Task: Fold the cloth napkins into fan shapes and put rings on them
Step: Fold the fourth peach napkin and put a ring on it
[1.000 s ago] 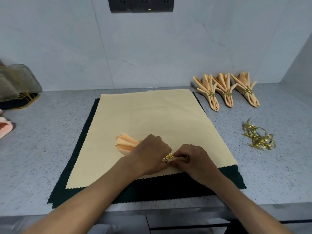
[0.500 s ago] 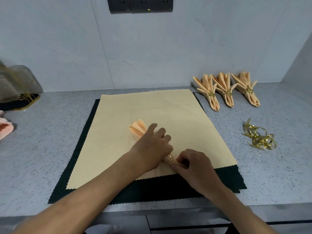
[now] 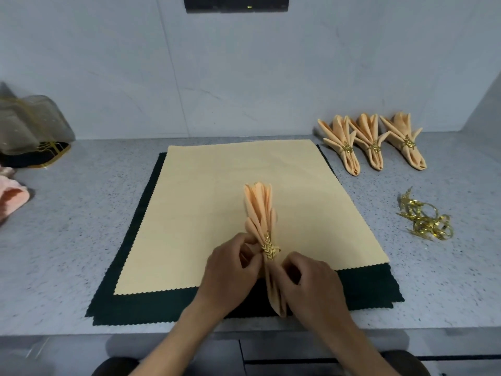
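Head view: a person's left hand and right hand pinch a pleated peach napkin from either side, just below the gold leaf ring already around its middle. The napkin lies lengthwise on a cream cloth spread over dark green cloths on a speckled grey counter. Three finished, ringed napkins lie at the back right; spare gold rings are heaped nearby.
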Demonstrator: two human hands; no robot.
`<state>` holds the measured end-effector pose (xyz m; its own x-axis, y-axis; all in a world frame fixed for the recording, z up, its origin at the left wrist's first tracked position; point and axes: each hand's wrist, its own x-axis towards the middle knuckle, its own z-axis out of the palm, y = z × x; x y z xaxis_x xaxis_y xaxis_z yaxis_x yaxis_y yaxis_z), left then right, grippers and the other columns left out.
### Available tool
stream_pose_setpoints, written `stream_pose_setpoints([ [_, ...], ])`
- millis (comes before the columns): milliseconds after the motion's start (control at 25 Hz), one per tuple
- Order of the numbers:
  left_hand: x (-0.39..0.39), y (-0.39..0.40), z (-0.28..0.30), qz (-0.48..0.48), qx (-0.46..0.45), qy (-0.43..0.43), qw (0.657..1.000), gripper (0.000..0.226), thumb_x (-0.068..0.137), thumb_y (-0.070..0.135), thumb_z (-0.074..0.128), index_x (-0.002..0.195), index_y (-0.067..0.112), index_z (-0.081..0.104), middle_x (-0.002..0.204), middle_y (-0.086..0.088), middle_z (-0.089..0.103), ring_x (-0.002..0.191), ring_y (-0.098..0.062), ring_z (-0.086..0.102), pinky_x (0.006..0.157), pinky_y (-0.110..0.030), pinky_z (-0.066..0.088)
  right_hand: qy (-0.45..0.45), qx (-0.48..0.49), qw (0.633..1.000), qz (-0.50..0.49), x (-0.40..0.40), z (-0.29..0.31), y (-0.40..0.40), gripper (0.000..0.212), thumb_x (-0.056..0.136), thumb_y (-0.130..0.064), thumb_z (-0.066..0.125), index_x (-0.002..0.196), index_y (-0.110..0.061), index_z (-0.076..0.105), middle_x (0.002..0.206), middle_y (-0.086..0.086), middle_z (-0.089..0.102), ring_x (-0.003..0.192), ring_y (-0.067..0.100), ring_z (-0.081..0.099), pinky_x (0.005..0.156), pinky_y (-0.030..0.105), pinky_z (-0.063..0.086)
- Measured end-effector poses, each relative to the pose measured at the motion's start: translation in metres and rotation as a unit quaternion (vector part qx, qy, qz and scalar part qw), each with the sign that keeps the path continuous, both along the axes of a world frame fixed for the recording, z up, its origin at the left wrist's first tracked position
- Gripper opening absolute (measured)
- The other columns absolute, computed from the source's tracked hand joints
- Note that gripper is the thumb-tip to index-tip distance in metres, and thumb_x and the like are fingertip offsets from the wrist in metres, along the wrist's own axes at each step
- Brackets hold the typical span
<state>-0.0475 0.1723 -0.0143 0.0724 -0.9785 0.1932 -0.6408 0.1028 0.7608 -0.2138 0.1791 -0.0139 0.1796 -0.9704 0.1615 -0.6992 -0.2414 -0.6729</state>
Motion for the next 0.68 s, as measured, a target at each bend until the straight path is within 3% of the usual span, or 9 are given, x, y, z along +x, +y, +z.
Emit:
stream_pose_setpoints([
  [80, 0.001, -0.005, 0.000, -0.009, -0.003, 0.029, 1.000, 0.016, 0.091, 0.027, 0.067, 0.107, 0.028, 0.065, 0.085, 0.020, 0.066, 0.079, 0.004, 0.062, 0.071, -0.019, 0.054, -0.082, 0.019, 0.996, -0.008, -0.005, 0.007, -0.016, 0.022, 0.096, -0.041, 0.057, 0.076, -0.030, 0.061, 0.066, -0.011, 0.064, 0.063, 0.006, 0.060, 0.055, 0.023, 0.046],
  [160, 0.005, -0.016, 0.001, 0.001, 0.005, 0.051, 0.999, 0.025, 0.091, 0.023, 0.066, 0.113, 0.033, 0.061, 0.092, 0.019, 0.065, 0.080, 0.004, 0.061, 0.073, -0.019, 0.053, -0.096, 0.030, 0.995, -0.009, -0.013, 0.008, -0.044, 0.008, 0.093, -0.025, 0.061, 0.096, -0.031, 0.066, 0.085, -0.018, 0.068, 0.073, 0.002, 0.060, 0.064, 0.020, 0.048],
  [240, 0.011, -0.028, 0.004, -0.005, 0.024, 0.076, 0.997, 0.042, 0.088, 0.014, 0.067, 0.124, 0.033, 0.055, 0.106, 0.019, 0.062, 0.078, 0.003, 0.061, 0.073, -0.018, 0.052, -0.099, 0.063, 0.991, 0.057, -0.015, 0.011, -0.069, 0.039, 0.087, -0.016, 0.066, 0.120, -0.034, 0.059, 0.111, -0.021, 0.064, 0.079, 0.001, 0.061, 0.069, 0.015, 0.047],
  [320, 0.014, -0.040, 0.005, -0.045, 0.026, 0.103, 0.993, 0.050, 0.084, 0.005, 0.068, 0.127, 0.029, 0.056, 0.111, 0.012, 0.066, 0.078, -0.002, 0.065, 0.073, -0.018, 0.053, -0.159, 0.097, 0.972, 0.141, -0.009, 0.014, -0.085, 0.055, 0.082, -0.007, 0.069, 0.130, -0.031, 0.054, 0.123, -0.016, 0.061, 0.092, 0.005, 0.065, 0.072, 0.019, 0.051],
  [400, 0.015, -0.047, 0.007, -0.070, 0.023, 0.129, 0.989, 0.045, 0.081, -0.001, 0.068, 0.116, 0.028, 0.064, 0.097, 0.002, 0.073, 0.079, -0.010, 0.070, 0.074, -0.027, 0.057, -0.217, 0.118, 0.953, 0.173, -0.002, 0.016, -0.091, 0.049, 0.080, 0.003, 0.067, 0.122, -0.020, 0.057, 0.117, -0.005, 0.066, 0.097, 0.012, 0.069, 0.071, 0.025, 0.055],
  [520, 0.022, -0.051, 0.006, -0.083, 0.004, 0.145, 0.986, 0.025, 0.078, -0.002, 0.073, 0.091, 0.019, 0.070, 0.086, 0.002, 0.075, 0.082, -0.013, 0.073, 0.077, -0.031, 0.059, -0.212, 0.053, 0.967, 0.131, -0.003, 0.010, -0.093, 0.027, 0.077, 0.006, 0.068, 0.095, -0.012, 0.060, 0.080, -0.008, 0.068, 0.071, 0.005, 0.067, 0.063, 0.020, 0.051],
  [600, 0.031, -0.051, -0.001, -0.068, -0.031, 0.083, 0.994, 0.010, 0.078, 0.012, 0.078, 0.081, 0.018, 0.071, 0.085, 0.008, 0.074, 0.080, -0.009, 0.071, 0.076, -0.033, 0.059, -0.139, -0.038, 0.986, 0.079, -0.014, 0.002, -0.094, 0.020, 0.075, 0.001, 0.070, 0.078, -0.015, 0.059, 0.068, -0.009, 0.062, 0.062, 0.005, 0.058, 0.057, 0.025, 0.046],
  [680, 0.042, -0.048, -0.011, -0.040, -0.079, -0.036, 0.995, 0.008, 0.077, 0.030, 0.076, 0.077, 0.022, 0.073, 0.085, 0.014, 0.072, 0.079, -0.006, 0.068, 0.073, -0.037, 0.057, -0.035, -0.113, 0.991, 0.058, -0.029, -0.011, -0.093, 0.023, 0.075, -0.003, 0.072, 0.073, -0.020, 0.057, 0.072, -0.008, 0.063, 0.069, 0.012, 0.058, 0.062, 0.037, 0.049],
])
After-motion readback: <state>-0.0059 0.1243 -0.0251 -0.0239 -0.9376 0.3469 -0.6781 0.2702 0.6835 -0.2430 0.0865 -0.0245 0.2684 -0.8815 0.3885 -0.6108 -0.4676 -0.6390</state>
